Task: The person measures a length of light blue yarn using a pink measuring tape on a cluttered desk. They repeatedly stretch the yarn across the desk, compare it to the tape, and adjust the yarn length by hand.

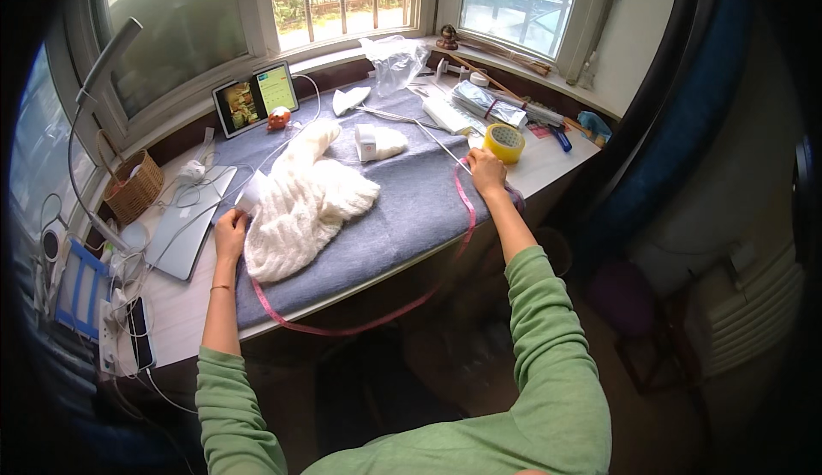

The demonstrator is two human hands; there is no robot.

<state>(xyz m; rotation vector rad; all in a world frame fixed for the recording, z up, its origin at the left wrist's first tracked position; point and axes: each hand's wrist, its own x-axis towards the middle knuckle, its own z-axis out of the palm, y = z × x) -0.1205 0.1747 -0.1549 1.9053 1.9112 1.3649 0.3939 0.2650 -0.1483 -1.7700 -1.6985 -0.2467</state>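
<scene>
My left hand is at the left edge of a white knitted piece, fingers drawn together by a white paper or card piece; whether it grips that is hidden. My right hand is closed around the near end of a thin metal rod, probably a knitting needle. A pink tape measure starts at its fingertips, sags below the table's front edge and runs up to the knitted piece's lower left. A ball of white yarn with a paper band lies behind. Further back is a small white piece by more rods.
A blue-grey cloth covers the table's middle. A yellow tape roll stands just beyond my right hand. Behind are clear plastic bags and a propped tablet. At left are a laptop, a phone, cables and a wicker basket.
</scene>
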